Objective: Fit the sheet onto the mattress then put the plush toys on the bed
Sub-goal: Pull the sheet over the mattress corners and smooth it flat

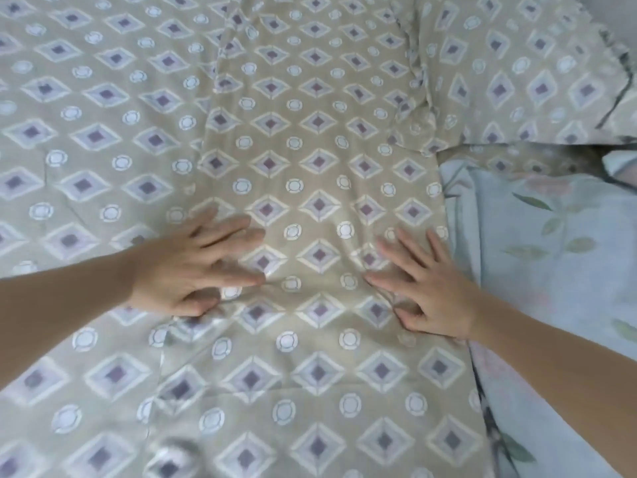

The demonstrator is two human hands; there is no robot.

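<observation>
Head view: both hands, left [193, 267] and right [427, 291], flat, fingers spread, on creased diamond-print sheet [310, 132]; floral fabric [551, 253] beside.

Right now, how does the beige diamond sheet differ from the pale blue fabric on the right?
The beige sheet has purple diamonds and white circles; the blue fabric has green leaves and faint pink flowers. The sheet covers most of the view; the blue fabric shows only along the right. The left hand and right hand both lie flat, fingers spread, on the sheet, not the blue fabric. Both are printed and wrinkled.
</observation>
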